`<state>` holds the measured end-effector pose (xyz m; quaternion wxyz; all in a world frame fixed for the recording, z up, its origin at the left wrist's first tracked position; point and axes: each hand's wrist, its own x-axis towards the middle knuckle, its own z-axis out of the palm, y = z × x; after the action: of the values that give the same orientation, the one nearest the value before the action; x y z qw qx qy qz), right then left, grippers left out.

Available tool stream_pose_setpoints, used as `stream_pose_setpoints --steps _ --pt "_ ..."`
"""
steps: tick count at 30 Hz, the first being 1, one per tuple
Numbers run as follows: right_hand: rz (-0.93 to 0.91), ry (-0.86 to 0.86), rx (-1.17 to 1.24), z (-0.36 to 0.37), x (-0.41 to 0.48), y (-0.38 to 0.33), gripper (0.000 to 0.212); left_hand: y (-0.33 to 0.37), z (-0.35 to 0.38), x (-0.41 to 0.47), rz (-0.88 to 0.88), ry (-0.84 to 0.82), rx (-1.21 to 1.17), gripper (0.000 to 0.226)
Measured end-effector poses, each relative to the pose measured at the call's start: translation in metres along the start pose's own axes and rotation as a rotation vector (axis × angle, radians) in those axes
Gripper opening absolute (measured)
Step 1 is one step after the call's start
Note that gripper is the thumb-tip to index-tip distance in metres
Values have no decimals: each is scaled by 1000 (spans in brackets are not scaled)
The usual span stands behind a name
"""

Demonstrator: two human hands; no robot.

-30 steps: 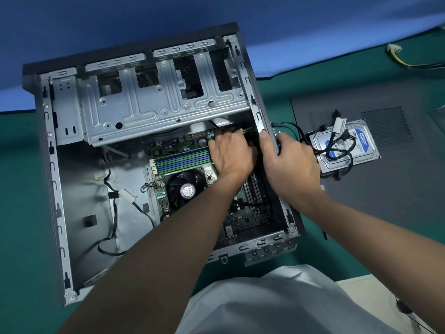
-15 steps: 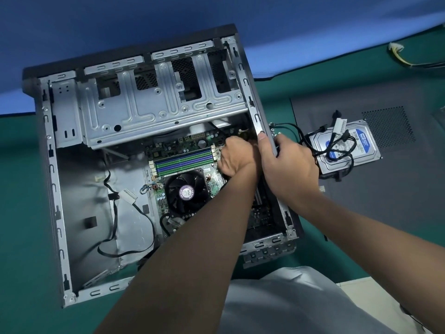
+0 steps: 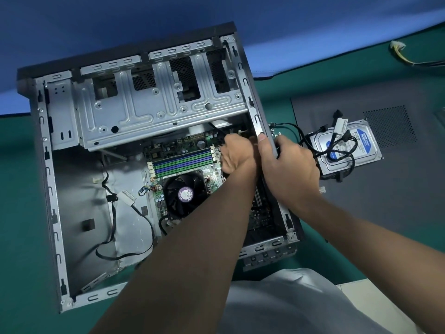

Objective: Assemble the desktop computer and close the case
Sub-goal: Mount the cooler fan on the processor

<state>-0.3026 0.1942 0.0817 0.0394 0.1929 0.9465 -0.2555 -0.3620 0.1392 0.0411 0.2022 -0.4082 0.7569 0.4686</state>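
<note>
The open case (image 3: 72, 189) lies on its side on a green mat (image 3: 19, 213), open side up, so everything inside is on show. The motherboard (image 3: 183, 145) sits in the right half. It has a row of green and blue RAM slots (image 3: 183, 162), and the black CPU fan (image 3: 185, 194) is right below them. The silver drive cage (image 3: 144, 109) runs across the far end. The left half of the case is mostly bare grey metal. A loose black cable (image 3: 113, 213) snakes over it, with a white connector (image 3: 127, 197) along the run.

The left hand (image 3: 237, 153) is down inside, at the far right corner of the board, just past the RAM slots. Its fingers are curled under, but whether they're pinching anything can't be made out, since the hand itself blocks the view. The right hand (image 3: 289, 169) grips the case's right wall. Its thumb is hooked over the inner edge and its fingers are wrapped around the outside. The two hands are nearly touching.

Just right of the case, a hard drive (image 3: 361, 143) with a blue label lies flat on a dark grey side panel (image 3: 385, 201). A tangle of black cables (image 3: 337, 153) is piled on top of the drive and trails back toward the case wall. Far off at the top right there's a connector with yellow wires (image 3: 397, 48). A blue cloth (image 3: 289, 32) covers the area behind the case.
</note>
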Motion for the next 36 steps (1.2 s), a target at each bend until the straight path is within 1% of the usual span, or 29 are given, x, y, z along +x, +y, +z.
stream_pose_setpoints --steps 4,9,11,14,15,17,22,25,28,30,31,32,33,34,35,36 --pt "2 1 -4 0 1 0 43 6 -4 2 -8 -3 -39 22" --pt "6 12 -74 -3 1 -3 49 -1 -12 -3 39 -59 33 25" --pt "0 16 -108 -4 2 -4 53 -2 -19 -3 101 -114 103 20" --pt "-42 30 -152 -5 1 -6 60 -4 -33 -4 190 -242 231 21" --pt "-62 40 -168 -5 1 -6 62 -6 -38 -5 223 -265 261 21" --pt "-90 52 -202 -3 1 -7 65 -11 -50 -9 324 -255 323 20" --pt "-126 103 -267 -2 0 -6 72 -36 -96 -18 631 -120 491 23" --pt "-136 120 -291 -3 -4 -9 66 -51 -126 -23 683 -66 551 29" --pt "-132 100 -281 -8 -8 -14 53 -64 -153 -27 728 0 653 26" --pt "-232 138 -362 -13 -14 -25 27 -73 -171 -29 781 89 734 25" --pt "-304 158 -406 -14 -18 -32 33 -77 -181 -28 813 157 783 26" --pt "-385 164 -427 -14 -24 -42 52 -81 -192 -27 839 231 834 28" --pt "-478 135 -391 -12 -31 -53 66 -86 -203 -25 851 304 876 31" --pt "-576 99 -326 -8 -39 -64 70 -91 -214 -23 848 366 907 36" --pt "-655 35 -280 -3 -47 -75 67 -96 -225 -20 829 422 929 42" --pt "-732 -37 -265 4 -55 -85 59 -100 -238 -17 796 473 950 49"
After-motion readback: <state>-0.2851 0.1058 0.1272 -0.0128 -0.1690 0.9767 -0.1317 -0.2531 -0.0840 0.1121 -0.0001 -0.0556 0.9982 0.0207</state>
